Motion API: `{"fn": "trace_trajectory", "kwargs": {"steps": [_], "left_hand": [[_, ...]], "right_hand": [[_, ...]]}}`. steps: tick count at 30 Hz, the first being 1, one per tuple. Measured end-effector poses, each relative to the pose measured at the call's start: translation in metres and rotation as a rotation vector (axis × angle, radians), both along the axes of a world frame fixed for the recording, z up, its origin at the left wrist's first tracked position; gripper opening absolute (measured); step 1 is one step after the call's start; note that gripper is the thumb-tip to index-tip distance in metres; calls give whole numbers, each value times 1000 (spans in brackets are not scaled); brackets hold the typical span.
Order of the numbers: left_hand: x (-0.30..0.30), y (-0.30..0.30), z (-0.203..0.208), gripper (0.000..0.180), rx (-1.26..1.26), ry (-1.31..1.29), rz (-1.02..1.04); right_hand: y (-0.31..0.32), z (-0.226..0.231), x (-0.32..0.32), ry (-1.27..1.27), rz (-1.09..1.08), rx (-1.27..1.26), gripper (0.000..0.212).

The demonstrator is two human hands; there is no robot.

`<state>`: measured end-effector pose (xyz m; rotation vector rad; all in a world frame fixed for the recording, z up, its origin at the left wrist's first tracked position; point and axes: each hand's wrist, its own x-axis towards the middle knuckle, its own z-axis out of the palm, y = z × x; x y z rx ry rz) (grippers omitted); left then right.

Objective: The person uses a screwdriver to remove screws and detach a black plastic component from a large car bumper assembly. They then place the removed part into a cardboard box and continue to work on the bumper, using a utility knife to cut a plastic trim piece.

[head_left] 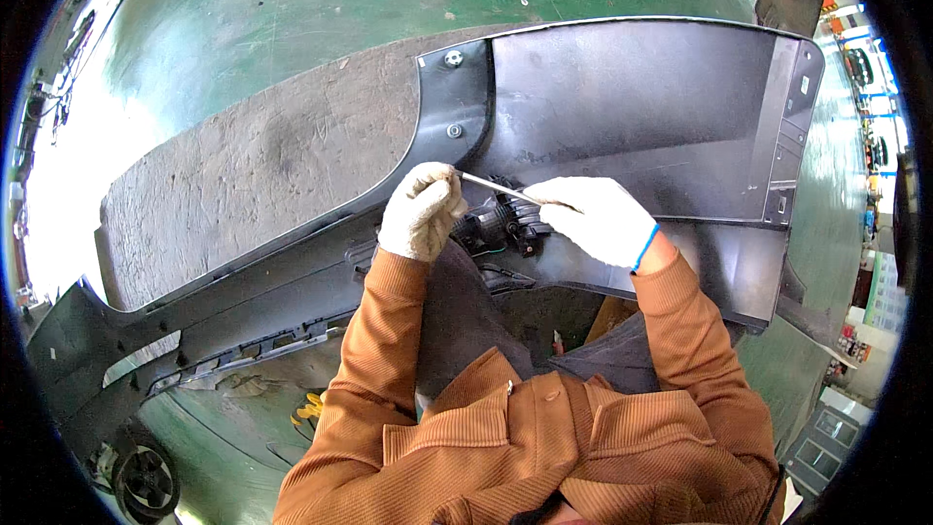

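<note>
My left hand (423,212) and my right hand (598,221), both in white knit gloves, are closed on a thin silvery rod (498,186). The left pinches its end and the right grips the other end, so it slants down to the right. Whether the rod is part of a tool I cannot make out. Under it sits a black plastic assembly with wires (501,227), partly hidden by my hands. That assembly lies against the inner side of a large dark car bumper (632,87), which stretches across the view before me.
A worn grey tabletop (262,151) lies under the bumper. Two round fasteners show on a bumper bracket (454,92). Yellow-handled objects (309,408) lie at lower left, near a black wheel (146,483). Green floor (389,0) surrounds the table; shelves stand along the right.
</note>
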<state>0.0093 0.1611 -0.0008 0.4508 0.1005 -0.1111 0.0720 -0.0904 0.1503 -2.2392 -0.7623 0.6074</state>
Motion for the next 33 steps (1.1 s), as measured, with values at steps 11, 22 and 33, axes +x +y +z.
{"fn": "trace_trajectory", "kwargs": {"steps": [11,22,33], "left_hand": [[-32,11,1,15,93,-7,-28],[-38,8,26,9,738,66,-412],[-11,-21,-1,18,455,92,-909]], "right_hand": [[7,16,-15,-162,182,-78,24],[-10,23,-58,1162,-304,-93,50],[-9,-46,-92,1334,-539,505,74]]}}
